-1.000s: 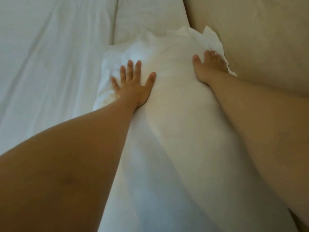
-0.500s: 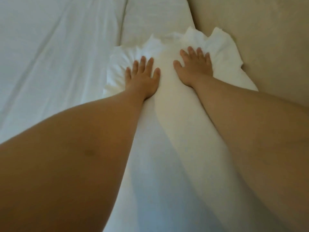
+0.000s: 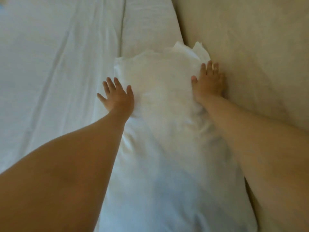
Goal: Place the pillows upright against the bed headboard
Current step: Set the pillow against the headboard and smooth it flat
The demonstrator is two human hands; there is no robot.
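Head view shows your left hand (image 3: 117, 97) spread flat, fingers splayed, on the left edge of the soft white fabric-covered pillow (image 3: 167, 131), gripping nothing. Your right hand (image 3: 209, 81) is also flat and unclenched, wedged between the pillow's right side and the beige upholstered headboard (image 3: 250, 56). The pillow stretches from near you toward its frilled far end, lying alongside the headboard and touching it, with the white bed sheet (image 3: 50, 64) to its left and a second white pillow (image 3: 150, 25) just beyond. Expect it to be light, floppy and easily squashed; it will likely sag if pinched by a corner. Take it by both long sides, palms cupping the filling, to stand it upright.
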